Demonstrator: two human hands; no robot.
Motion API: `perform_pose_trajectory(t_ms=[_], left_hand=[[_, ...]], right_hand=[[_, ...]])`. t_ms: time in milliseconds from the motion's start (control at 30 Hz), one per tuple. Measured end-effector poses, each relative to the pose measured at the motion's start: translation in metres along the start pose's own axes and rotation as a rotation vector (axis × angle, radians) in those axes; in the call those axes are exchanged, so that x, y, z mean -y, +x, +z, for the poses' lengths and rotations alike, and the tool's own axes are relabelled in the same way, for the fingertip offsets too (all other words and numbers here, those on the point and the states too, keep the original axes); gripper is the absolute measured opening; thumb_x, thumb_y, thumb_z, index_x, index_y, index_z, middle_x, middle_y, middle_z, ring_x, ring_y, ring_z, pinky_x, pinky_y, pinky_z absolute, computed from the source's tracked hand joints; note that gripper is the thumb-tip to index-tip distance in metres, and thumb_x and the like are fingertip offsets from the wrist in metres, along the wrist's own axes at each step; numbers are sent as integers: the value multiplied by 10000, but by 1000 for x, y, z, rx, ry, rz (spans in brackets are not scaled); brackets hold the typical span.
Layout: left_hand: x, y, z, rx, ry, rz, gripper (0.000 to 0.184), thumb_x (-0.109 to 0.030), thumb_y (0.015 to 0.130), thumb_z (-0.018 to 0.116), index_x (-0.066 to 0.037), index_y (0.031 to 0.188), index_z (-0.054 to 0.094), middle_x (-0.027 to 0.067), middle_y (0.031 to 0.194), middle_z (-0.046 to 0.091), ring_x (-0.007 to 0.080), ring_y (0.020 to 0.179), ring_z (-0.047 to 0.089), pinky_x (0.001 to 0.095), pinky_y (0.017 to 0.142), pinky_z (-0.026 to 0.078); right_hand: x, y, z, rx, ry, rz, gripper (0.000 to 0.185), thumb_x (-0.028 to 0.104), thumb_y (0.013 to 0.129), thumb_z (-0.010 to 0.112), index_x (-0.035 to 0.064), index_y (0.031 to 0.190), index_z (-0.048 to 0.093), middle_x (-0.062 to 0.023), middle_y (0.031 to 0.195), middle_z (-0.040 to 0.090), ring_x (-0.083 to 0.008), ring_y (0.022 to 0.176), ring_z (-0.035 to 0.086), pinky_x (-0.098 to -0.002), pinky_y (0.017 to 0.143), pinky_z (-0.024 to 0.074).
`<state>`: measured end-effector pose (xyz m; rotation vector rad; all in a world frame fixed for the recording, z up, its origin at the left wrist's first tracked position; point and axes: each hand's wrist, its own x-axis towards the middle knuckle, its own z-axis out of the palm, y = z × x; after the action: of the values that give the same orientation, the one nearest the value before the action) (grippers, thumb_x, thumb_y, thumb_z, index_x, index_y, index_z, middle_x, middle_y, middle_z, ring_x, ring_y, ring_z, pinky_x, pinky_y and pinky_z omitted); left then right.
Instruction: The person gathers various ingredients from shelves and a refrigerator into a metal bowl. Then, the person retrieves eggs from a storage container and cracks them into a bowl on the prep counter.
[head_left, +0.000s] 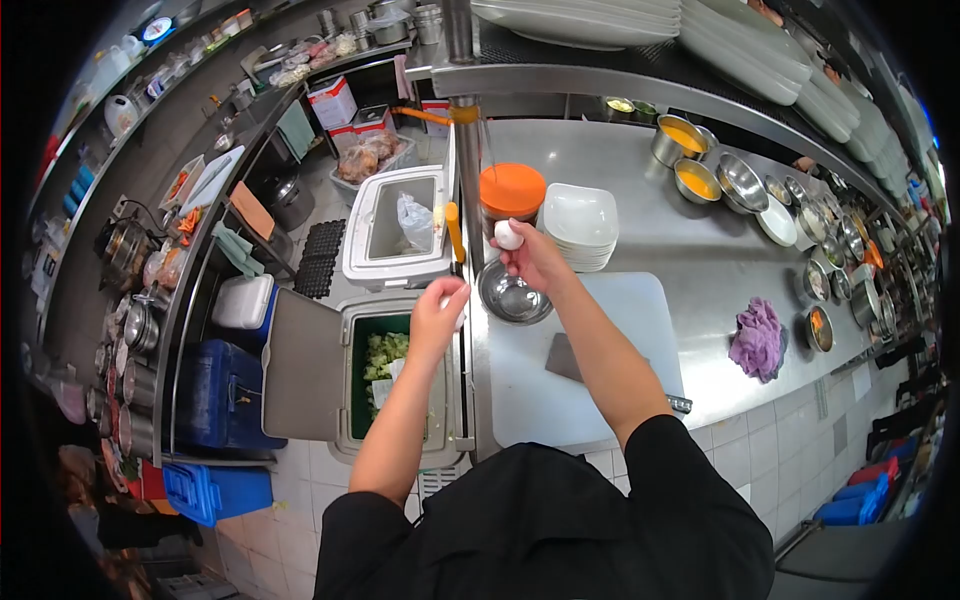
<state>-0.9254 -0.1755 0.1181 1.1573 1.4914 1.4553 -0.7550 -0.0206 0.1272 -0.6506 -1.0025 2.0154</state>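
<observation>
My right hand [530, 258] is closed around a small, white, rounded thing that looks like an egg [508, 235], held up above the rim of a steel bowl [516, 293]. My left hand [438, 312], its fingers curled together, is over the edge of an open bin [352, 400] with leafy green scraps [386, 352] inside. A bit of white shows by the left fingers, too small to name. Below my right forearm, a cleaver [567, 358] lies on a white cutting board [530, 405], partly hidden by the arm.
Behind the bowl stand an orange-lidded tub [513, 185] and stacked white plates [580, 215]. A purple cloth [758, 340] lies on the steel counter [660, 240]. Bowls of orange liquid [697, 181] are farther back. A white cooler [398, 270] sits left, and a plate-laden shelf [640, 80] crosses above.
</observation>
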Motion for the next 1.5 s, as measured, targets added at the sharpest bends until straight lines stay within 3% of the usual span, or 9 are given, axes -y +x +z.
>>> perform_pose_trajectory(t_ms=[33, 100, 200, 367, 967, 1067, 1133, 1233, 1500], left_hand=[[2, 16, 10, 12, 140, 260, 294, -266, 881, 705, -12, 1021, 661, 39, 850, 666, 126, 767, 599, 276, 712, 479], [-23, 29, 29, 65, 384, 285, 350, -213, 863, 724, -4, 1133, 650, 63, 890, 667, 153, 879, 622, 301, 801, 482], [-25, 51, 47, 158, 492, 317, 405, -230, 837, 731, -44, 1186, 644, 79, 885, 672, 214, 872, 647, 327, 805, 490], [-22, 62, 57, 366, 700, 228, 456, -253, 817, 694, -114, 1245, 627, 113, 901, 687, 314, 862, 662, 379, 793, 504], [-1, 67, 63, 274, 737, 183, 339, -246, 756, 692, -52, 1034, 675, 175, 898, 697, 369, 856, 663, 413, 765, 510], [4, 67, 65, 284, 713, 180, 340, -240, 758, 686, -50, 1040, 674, 175, 896, 695, 371, 851, 661, 413, 766, 510], [6, 67, 66, 279, 708, 186, 336, -236, 762, 681, -47, 1039, 672, 175, 893, 694, 369, 849, 660, 408, 767, 509], [5, 65, 67, 286, 680, 179, 330, -231, 768, 670, -41, 1038, 667, 175, 891, 692, 365, 847, 658, 399, 770, 508], [8, 68, 63, 323, 595, 193, 331, -202, 768, 662, -15, 1040, 653, 164, 889, 690, 339, 842, 662, 377, 777, 504]], right_hand=[[2, -8, -3, 28, 21, 105, 370, 411, 973, 534, 75, 1125, 565, -54, 900, 635, -103, 625, 538, -245, 463, 372], [0, -18, -7, -12, -6, 148, 397, 461, 990, 483, 83, 1052, 584, -32, 772, 604, -95, 561, 505, -242, 421, 331], [-12, -14, -24, -26, -239, 225, 475, 515, 1009, 403, 94, 896, 593, 19, 592, 492, -80, 441, 434, -236, 357, 276], [-19, -16, -24, -53, -418, 123, 478, 487, 1018, 382, 80, 886, 596, 10, 598, 493, -76, 414, 410, -223, 351, 306], [-42, -5, -30, -135, -669, 81, 457, 458, 1025, 376, 87, 958, 634, 21, 609, 474, -71, 447, 393, -240, 382, 296], [-47, 1, -40, -129, -879, 6, 490, 444, 1025, 361, 48, 951, 640, -57, 642, 569, -174, 501, 519, -316, 456, 405], [-48, 3, -41, -118, -1210, -246, 509, 411, 1028, 327, 15, 943, 635, -167, 752, 650, -334, 679, 626, -413, 637, 486], [-46, -1, -43, -95, -1308, -254, 512, 380, 1034, 294, 7, 931, 629, -228, 873, 663, -424, 861, 618, -479, 789, 467], [-55, 5, -50, -151, -1561, -357, 535, 403, 1038, 311, 4, 878, 630, -241, 848, 675, -428, 803, 654, -516, 739, 509]])
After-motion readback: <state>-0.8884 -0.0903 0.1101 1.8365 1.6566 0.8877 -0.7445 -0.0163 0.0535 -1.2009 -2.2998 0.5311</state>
